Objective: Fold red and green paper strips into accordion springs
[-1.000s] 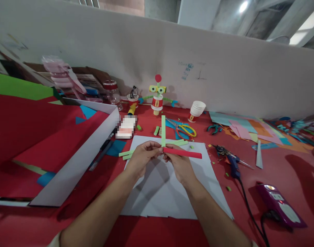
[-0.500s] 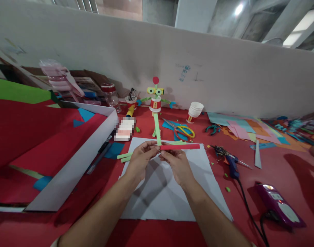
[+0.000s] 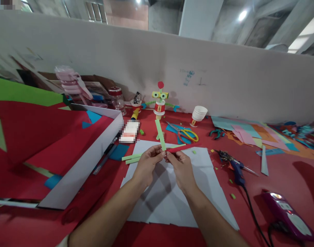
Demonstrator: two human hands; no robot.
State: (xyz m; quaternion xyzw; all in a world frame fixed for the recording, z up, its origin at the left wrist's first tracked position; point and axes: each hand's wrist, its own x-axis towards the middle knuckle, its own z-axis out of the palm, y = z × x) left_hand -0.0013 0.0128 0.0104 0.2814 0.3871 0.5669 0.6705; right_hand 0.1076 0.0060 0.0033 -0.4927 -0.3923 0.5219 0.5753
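Both hands meet above a white sheet [image 3: 169, 206] in the middle of the table. My left hand [image 3: 149, 164] is closed on the lower end of a light green paper strip [image 3: 160, 134], which points away from me. My right hand [image 3: 181, 166] pinches a red paper strip [image 3: 181, 148] near the same spot, its free end reaching right. The two strips cross at the fingertips; whether they are joined is hidden. More green strips [image 3: 132, 158] lie left of my left hand. Behind stands a paper-cup figure [image 3: 159, 108] with round eyes and folded paper arms.
Yellow-and-red scissors [image 3: 185, 132] lie beyond the hands. A glue gun [image 3: 236, 169] with its cord and a purple power unit [image 3: 289, 214] are at right. Stacked paper cups [image 3: 199, 113] stand near the wall. A white box [image 3: 95, 154] of coloured paper fills the left.
The red strip has tilted, its free end now angling up and away. The green strip leans slightly more to the left. The whole view has shifted a little; both hands keep their hold.
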